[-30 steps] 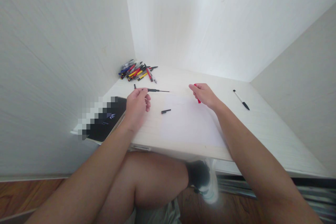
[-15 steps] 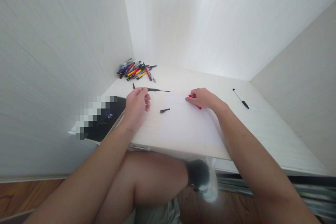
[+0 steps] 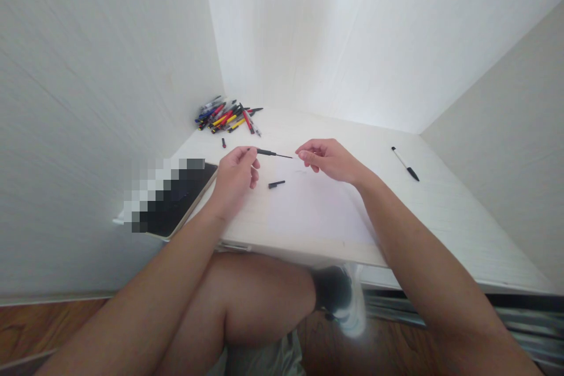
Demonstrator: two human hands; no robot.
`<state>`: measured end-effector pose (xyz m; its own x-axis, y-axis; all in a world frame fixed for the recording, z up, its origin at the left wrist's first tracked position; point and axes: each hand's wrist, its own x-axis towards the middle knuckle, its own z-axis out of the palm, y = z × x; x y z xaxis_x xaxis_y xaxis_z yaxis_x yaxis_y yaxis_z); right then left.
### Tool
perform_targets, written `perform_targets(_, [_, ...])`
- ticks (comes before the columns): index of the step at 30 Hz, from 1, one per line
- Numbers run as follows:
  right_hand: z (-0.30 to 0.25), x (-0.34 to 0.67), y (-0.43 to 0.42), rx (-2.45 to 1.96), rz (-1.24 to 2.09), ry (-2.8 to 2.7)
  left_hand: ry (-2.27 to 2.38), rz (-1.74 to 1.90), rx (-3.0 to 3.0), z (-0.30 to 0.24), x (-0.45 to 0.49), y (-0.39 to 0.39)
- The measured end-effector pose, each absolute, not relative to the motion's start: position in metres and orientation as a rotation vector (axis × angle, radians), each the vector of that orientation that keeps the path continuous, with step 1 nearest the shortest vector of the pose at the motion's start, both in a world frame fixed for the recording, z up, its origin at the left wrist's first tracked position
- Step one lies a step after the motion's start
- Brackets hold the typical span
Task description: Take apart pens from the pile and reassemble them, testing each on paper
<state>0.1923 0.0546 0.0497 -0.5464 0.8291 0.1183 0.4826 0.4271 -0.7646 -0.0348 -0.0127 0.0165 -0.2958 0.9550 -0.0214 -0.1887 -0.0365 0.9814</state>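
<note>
My left hand (image 3: 240,173) is closed in a pinch on a black pen piece (image 3: 265,152), a slim dark part with a thin refill sticking out to the right. My right hand (image 3: 324,157) has its thumb and forefinger pinched together just beyond the refill's tip. Whatever those fingertips hold, if anything, is too small or hidden to make out. On the left edge of the white paper (image 3: 321,205), below the pen piece, lies a black pen clip (image 3: 277,184). A small dark pen end (image 3: 224,143) with a reddish tip rests behind my left hand.
A pile of pens (image 3: 227,116) in several colours lies in the back left corner. A phone (image 3: 180,202), partly blurred out, sits at the left edge. One white and black pen (image 3: 405,164) lies at the right. Pale walls enclose the desk (image 3: 458,217).
My right hand has moved left towards the refill, and the red piece that was in it no longer shows. My left hand has shifted slightly right with the pen piece.
</note>
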Motion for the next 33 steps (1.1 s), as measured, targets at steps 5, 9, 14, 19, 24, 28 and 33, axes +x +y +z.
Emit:
perform_targets(5, [0.044, 0.189, 0.056, -1.07, 1.013, -2.216, 1.299, 1.445, 0.957, 0.024, -0.03, -0.019])
perform_targets(9, [0.04, 0.187, 0.056, -1.063, 0.937, -2.283, 1.301, 1.432, 0.944, 0.027, -0.029, -0.021])
perform_targets(14, [0.038, 0.176, 0.05, -1.083, 0.942, -2.32, 1.337, 1.409, 0.946, 0.031, -0.028, -0.024])
perform_targets(19, [0.033, 0.167, 0.042, -0.988, 1.072, -2.343, 1.308, 1.343, 1.048, 0.033, -0.024, -0.029])
perform_targets(24, [0.025, 0.162, 0.039, -0.888, 1.214, -2.332, 1.26, 1.302, 1.164, 0.03, -0.017, -0.03])
perform_targets(28, [0.022, 0.161, 0.039, -0.903, 1.181, -2.362, 1.271, 1.359, 1.16, 0.029, -0.017, -0.027])
perform_targets(33, [0.021, 0.163, 0.041, -0.952, 1.209, -2.358, 1.304, 1.415, 0.998, 0.033, -0.025, -0.022])
